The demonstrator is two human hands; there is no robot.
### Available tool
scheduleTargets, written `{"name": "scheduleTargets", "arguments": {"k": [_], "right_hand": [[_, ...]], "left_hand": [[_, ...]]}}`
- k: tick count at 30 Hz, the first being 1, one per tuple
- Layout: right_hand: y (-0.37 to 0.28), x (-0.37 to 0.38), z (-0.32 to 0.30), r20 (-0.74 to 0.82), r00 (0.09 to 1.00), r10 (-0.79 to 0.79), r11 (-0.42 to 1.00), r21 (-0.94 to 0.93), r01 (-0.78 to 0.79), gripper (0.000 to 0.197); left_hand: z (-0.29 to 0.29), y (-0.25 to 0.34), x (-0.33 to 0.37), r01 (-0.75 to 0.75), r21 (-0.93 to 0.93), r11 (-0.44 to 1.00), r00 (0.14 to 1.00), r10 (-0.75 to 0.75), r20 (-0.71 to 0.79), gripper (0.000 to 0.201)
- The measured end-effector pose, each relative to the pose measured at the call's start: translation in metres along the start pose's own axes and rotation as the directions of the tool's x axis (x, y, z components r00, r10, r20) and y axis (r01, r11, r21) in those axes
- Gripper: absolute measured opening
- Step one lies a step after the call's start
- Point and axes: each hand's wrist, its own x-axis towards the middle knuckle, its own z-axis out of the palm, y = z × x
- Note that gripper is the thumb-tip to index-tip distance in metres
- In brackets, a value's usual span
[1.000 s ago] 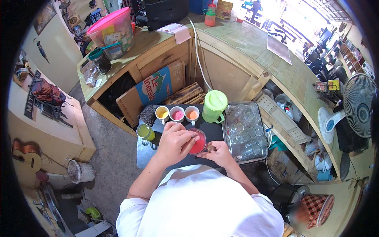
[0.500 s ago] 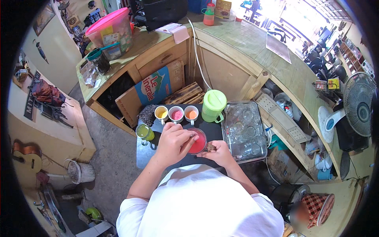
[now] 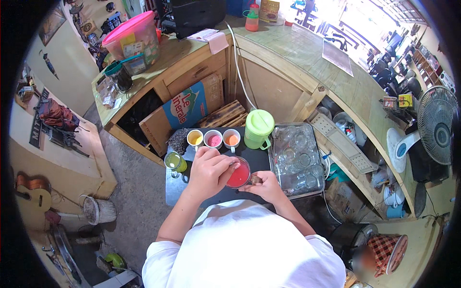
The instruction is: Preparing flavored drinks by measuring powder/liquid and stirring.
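A clear glass mug [image 3: 241, 176] of red drink stands in front of me, at the near edge of the dark tabletop [image 3: 218, 196]. My right hand [image 3: 265, 187] is closed around its handle. Over the mug's left side, my left hand [image 3: 209, 168] pinches a thin greyish handle, apparently a spoon's; its lower part is hidden. Just beyond are three white cups: one with yellow powder [image 3: 196, 146], one with pink [image 3: 213, 146], one with orange [image 3: 232, 147]. To their right is a lidded green pitcher [image 3: 258, 132]. A glass of green drink [image 3: 176, 163] is left of my left hand.
A metal tray [image 3: 303, 196] holding several clear glasses [image 3: 302, 161] lies to the right. Behind are a cardboard box [image 3: 185, 108] and an L-shaped wooden counter [image 3: 283, 50]. A fan [image 3: 434, 127] stands far right, and a white bucket [image 3: 98, 210] is on the floor at left.
Both hands keep their grips at the mug, with only a very slight shift of the left fingers. The whole view has moved a little.
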Motion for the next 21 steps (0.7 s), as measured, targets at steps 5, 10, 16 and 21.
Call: {"name": "scheduleTargets", "arguments": {"k": [5, 10, 16, 21], "right_hand": [[0.012, 0.000, -0.003, -0.048, 0.998, -0.034, 0.980, 0.192, 0.042, 0.021], [0.008, 0.000, -0.007, -0.036, 0.997, -0.061, 0.997, 0.054, 0.063, 0.024], [0.018, -0.001, -0.010, -0.059, 0.996, -0.066, 0.986, 0.149, 0.075, 0.027], [0.014, -0.004, -0.013, -0.077, 0.996, -0.050, 0.999, -0.020, 0.048, 0.026]], "left_hand": [[0.000, -0.001, 0.002, -0.003, 0.035, 0.999, 1.000, 0.002, 0.028, 0.006], [0.002, 0.001, 0.001, 0.049, -0.088, 0.995, 0.994, -0.039, 0.103, 0.005], [0.005, 0.003, 0.007, 0.021, 0.004, 1.000, 1.000, -0.021, -0.006, 0.004], [0.004, 0.003, 0.005, 0.056, -0.075, 0.996, 0.990, -0.046, 0.134, 0.008]]}}
